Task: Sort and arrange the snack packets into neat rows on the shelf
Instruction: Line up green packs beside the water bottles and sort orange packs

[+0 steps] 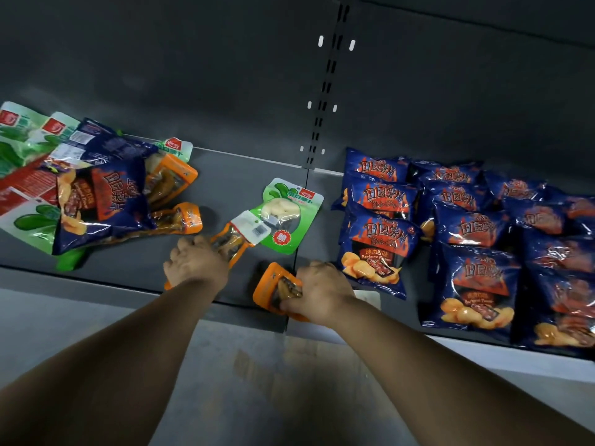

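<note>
The left hand (194,263) grips an orange packet (232,241), hiding its lower part. Right of it, the right hand (318,289) grips another orange packet (273,286), partly covered.

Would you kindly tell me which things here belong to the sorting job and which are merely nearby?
Job: orange packets in left hand and right hand; green packet; mixed heap; blue crisp rows.
Nearby: slotted upright; floor.

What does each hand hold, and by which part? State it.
Left hand grips an orange snack packet at its near end. Right hand grips another orange packet at its right edge.
</note>
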Tool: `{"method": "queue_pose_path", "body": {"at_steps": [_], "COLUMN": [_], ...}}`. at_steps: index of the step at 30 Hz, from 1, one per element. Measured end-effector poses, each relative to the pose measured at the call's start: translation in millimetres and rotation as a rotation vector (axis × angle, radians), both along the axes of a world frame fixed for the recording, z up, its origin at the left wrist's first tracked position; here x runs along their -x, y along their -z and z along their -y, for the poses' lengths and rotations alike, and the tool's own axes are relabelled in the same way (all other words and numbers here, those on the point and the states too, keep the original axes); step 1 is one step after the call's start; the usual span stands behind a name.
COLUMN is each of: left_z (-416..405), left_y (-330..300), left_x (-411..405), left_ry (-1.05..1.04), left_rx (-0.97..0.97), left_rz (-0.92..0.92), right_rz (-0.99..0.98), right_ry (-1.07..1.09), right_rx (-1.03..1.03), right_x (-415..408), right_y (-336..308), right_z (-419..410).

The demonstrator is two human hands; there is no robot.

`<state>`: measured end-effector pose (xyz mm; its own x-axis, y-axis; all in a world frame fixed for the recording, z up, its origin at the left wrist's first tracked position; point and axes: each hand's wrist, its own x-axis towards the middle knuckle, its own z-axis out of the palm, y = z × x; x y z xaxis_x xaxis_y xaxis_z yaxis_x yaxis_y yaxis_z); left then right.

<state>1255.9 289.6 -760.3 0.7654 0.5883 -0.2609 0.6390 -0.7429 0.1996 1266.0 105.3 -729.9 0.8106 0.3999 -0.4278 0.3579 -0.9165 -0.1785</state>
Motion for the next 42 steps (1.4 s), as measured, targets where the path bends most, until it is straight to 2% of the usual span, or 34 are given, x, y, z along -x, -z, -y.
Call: {"method": "queue_pose_path", "body": {"at_steps": [11,15,17,19,22,25,27,30,35,39,42], "left_z": [-20,-23,-18,-8,9,22,27,30,42,45,35], "left_y": [-3,-5,-5,-4,-1,7,13,15,13,18,23], "left_x": [-2,2,3,0,-14,-31,-42,-56,-67,-76,-79], "left_ry": [-0.214,-0.257,-0.139,0.091,0.333,0.385,0.404,0.323,0.125,-0.127,-0.142], "left_rx": [0.102,0.011,-0.065,-0.052,0.065,0.203,0.204,0.181,0.156,0.326,0.408], "left_rz": [0.108,0.142,0.273,0.389,0.327,0.234,0.157,0.096,0.158,0.159,0.194], "right_rz": [0.070,0.063,0.059,0.033,-0.077,-0.101,-0.076,-0.055,0.042,0.055,0.069], "right_ry": [0.047,0.062,0.084,0.118,0.244,0.266,0.216,0.176,0.190,0.271,0.295], "right_rx": [-0.065,-0.066,-0.078,-0.107,-0.229,-0.275,-0.246,-0.189,-0.162,-0.193,-0.211], "right_x": [-1,-2,-2,-3,-1,2,3,2,-1,-4,-6], "right_y": [-2,1,2,4,6,10,13,11,1,-1,-3], "right_z": [-2,-1,-1,-3,-6,-5,0,8,16,18,15]}}
